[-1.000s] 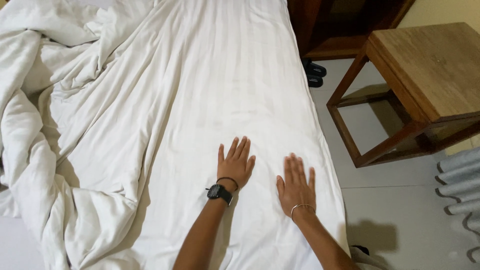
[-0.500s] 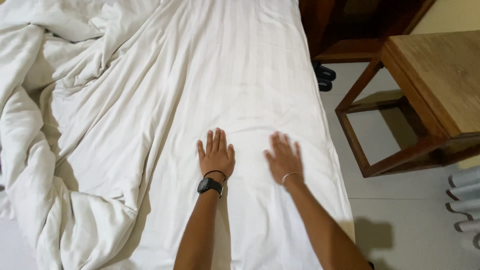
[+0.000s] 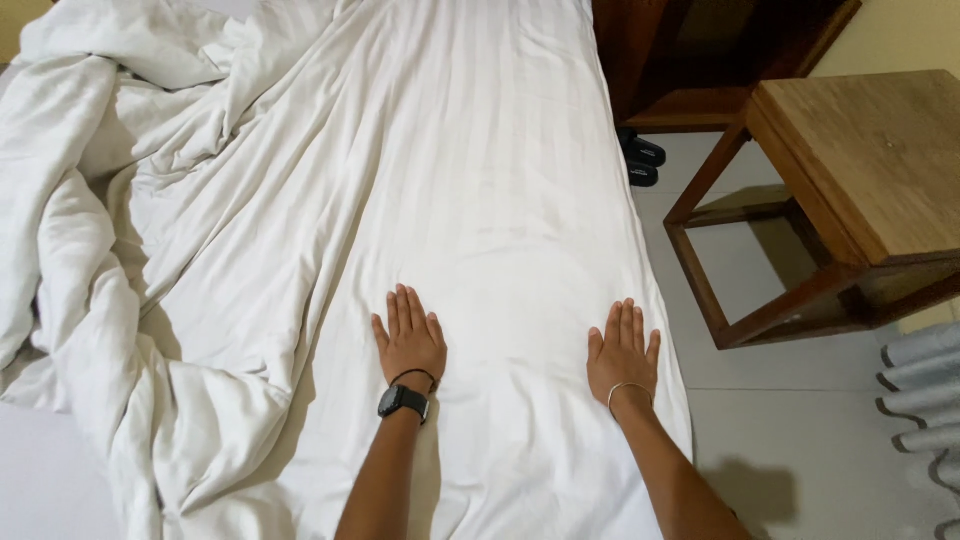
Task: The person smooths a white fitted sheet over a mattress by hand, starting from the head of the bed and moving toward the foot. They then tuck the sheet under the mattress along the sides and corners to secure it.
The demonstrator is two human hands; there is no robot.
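A white striped bed sheet (image 3: pixel 480 170) covers the bed in front of me. My left hand (image 3: pixel 408 338) lies flat on it, palm down, fingers together and pointing away, with a black watch and a thin band on the wrist. Palm down too, my right hand (image 3: pixel 622 352) rests flat near the sheet's right edge, a thin bracelet on its wrist. The two hands are well apart, and neither holds anything.
A crumpled white duvet (image 3: pixel 80 260) is heaped along the bed's left side. Right of the bed stand a wooden side table (image 3: pixel 870 170) and dark wooden furniture (image 3: pixel 700 60) behind it. Dark shoes (image 3: pixel 640 160) lie on the tiled floor. Grey folded cloth (image 3: pixel 925 400) sits at far right.
Both hands slid apart across the sheet: the right hand moved out toward the bed's right edge and the gap between them widened. The sheet between them looks smoother.
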